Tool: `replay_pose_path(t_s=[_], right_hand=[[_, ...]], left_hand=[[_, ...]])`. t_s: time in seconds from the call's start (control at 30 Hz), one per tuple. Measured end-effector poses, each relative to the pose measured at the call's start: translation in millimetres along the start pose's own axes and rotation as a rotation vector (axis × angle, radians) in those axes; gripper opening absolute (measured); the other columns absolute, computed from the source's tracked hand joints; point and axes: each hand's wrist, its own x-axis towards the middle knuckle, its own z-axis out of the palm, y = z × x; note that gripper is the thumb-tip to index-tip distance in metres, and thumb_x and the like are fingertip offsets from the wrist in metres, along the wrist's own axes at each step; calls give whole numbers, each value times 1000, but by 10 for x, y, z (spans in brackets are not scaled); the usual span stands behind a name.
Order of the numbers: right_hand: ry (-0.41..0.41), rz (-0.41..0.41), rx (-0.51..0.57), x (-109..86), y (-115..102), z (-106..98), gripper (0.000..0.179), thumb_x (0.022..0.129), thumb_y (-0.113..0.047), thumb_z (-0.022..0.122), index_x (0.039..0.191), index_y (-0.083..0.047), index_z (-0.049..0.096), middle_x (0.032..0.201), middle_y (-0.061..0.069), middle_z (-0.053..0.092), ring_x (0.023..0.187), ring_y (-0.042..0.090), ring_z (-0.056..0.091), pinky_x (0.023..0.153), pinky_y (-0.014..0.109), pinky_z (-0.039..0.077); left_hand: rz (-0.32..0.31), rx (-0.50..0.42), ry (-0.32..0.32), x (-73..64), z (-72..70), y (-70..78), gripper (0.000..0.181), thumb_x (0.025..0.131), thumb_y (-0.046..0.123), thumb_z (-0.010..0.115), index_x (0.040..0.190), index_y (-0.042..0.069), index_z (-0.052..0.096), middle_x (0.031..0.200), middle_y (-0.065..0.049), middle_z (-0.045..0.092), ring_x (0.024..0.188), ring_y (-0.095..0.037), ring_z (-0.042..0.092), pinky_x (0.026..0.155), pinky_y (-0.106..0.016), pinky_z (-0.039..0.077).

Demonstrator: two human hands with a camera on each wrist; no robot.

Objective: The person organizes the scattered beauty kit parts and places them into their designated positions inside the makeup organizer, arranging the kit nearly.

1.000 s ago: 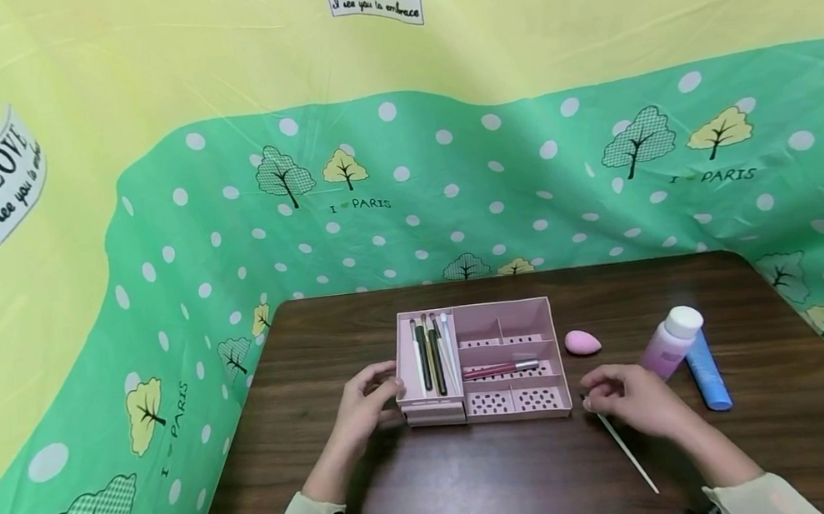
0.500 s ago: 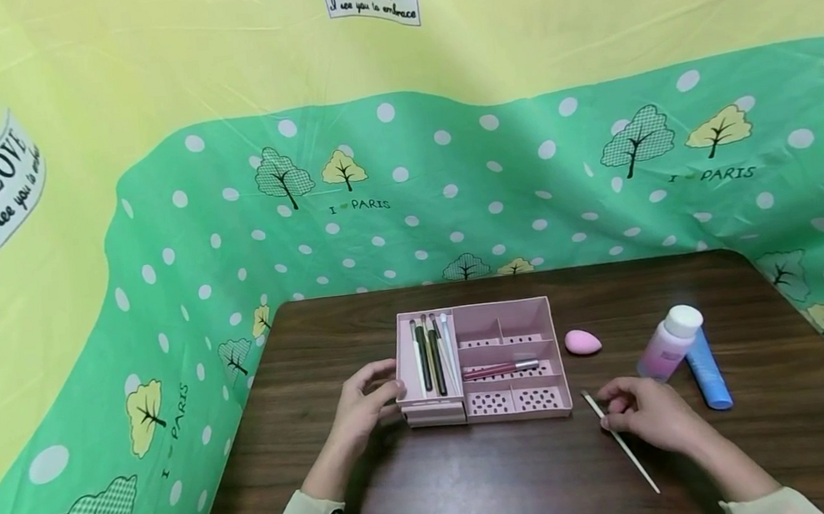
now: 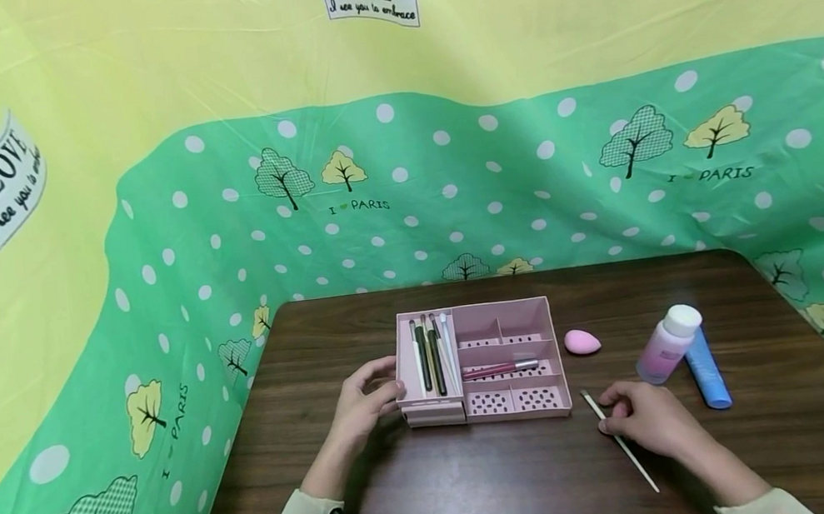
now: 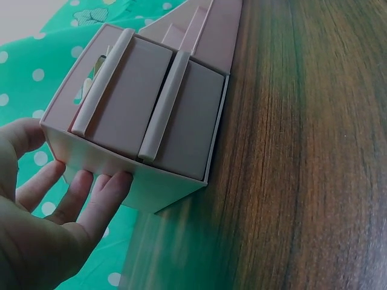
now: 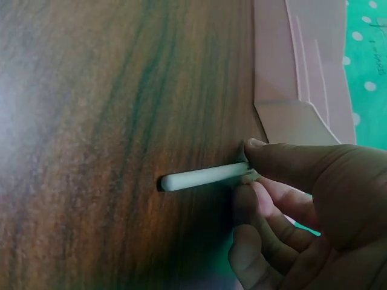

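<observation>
A pink makeup organizer (image 3: 512,416) stands on the table, with two drawer fronts showing in the left wrist view. My left hand (image 3: 361,405) rests its fingertips against the organizer's left wall (image 4: 91,160). Several makeup brushes (image 3: 430,360) lie in its left top section, and a red-and-silver tube (image 3: 499,370) lies in the middle compartment. To the right of the organizer is a slim makeup brush (image 3: 635,456) with a pale handle, slanting across the tabletop. My right hand (image 3: 651,420) pinches it between thumb and fingers, partly hiding it in the right wrist view.
A pink makeup sponge (image 3: 583,342) lies right of the organizer. Beyond my right hand stands a pink bottle (image 3: 666,346) with a white cap, beside a blue tube (image 3: 708,372). A printed green-and-yellow cloth (image 3: 351,247) surrounds the dark wooden table (image 3: 328,320).
My right hand has shifted slightly down and right, so more of the brush's upper end shows. The brush has barely moved, and my left hand stays at the organizer.
</observation>
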Motion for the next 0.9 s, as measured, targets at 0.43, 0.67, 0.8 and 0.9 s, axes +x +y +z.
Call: replay_pose_path(t_s=[0.43,0.67,0.8,0.9], right_hand=[[5,-8,-37,54,-54,6,24,74,-17,83,94,-9,74,73,-6,65,66,11,56,57,27,43],[14,-16,-5,80,-102,-106,22,77,-17,83,95,-8,74,74,-5,66,64,10,57,55,24,43],[21,-33,1,94,-160,-182,22,79,-17,82,97,-8,75,73,-6,67,63,9,58,55,24,44],[44,-66,-4,115,-216,-234,20,79,-16,82,97,-8,76,74,-5,67,65,9,57,56,24,44]], left_hand=[[6,-8,0,10,4,-8,47,88,1,74,133,3,65,118,-19,59,96,-20,66,84,-45,63],[11,13,-3,26,-3,-16,46,88,2,74,133,4,65,119,-20,60,96,-20,67,84,-47,63],[12,28,2,24,-7,-14,45,88,2,74,132,6,66,119,-20,61,98,-22,67,84,-47,63],[12,38,2,19,-5,-4,44,89,3,74,133,7,66,120,-19,61,101,-23,66,84,-45,63]])
